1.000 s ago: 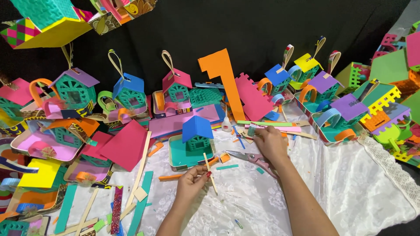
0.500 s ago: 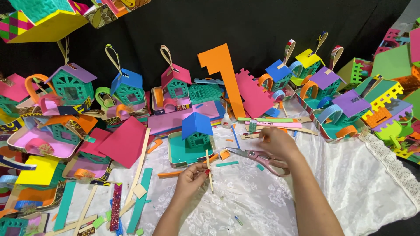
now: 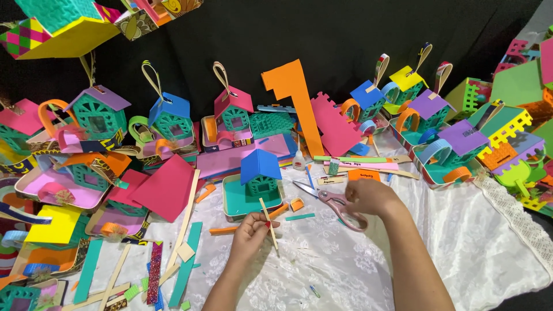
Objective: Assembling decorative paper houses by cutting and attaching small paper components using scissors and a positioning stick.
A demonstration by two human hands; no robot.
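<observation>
Scissors [image 3: 337, 206] with pink handles lie on the white lace cloth [image 3: 357, 270] that covers the desk, blades open and pointing toward a small teal house with a blue roof [image 3: 258, 179]. The right hand [image 3: 368, 197] rests on the handle end, fingers curled over the loops; whether it truly grips them cannot be told. The left hand [image 3: 249, 232] is pinched shut on a thin wooden stick [image 3: 268, 223], which stands tilted, its upper end near the teal tray under the blue-roofed house.

Around these things the cloth is strewn with foam offcuts: teal strips [image 3: 187, 265], an orange strip [image 3: 222, 230], a glittered pink strip [image 3: 154, 272] and pale wooden slats. A loose pink foam sheet [image 3: 166, 189] lies to the left of the house. A small glue bottle [image 3: 298, 161] stands just behind it, near a tall orange foam piece [image 3: 296, 103] that leans upright.

Rows of finished paper houses with looped hangers crowd the back and both sides, among them a teal house with a purple roof [image 3: 101, 112]. Black fabric [image 3: 322, 34] hangs behind everything as a backdrop. More coloured houses hang at the top left, close to the camera. A lace border runs along the cloth's right edge.
</observation>
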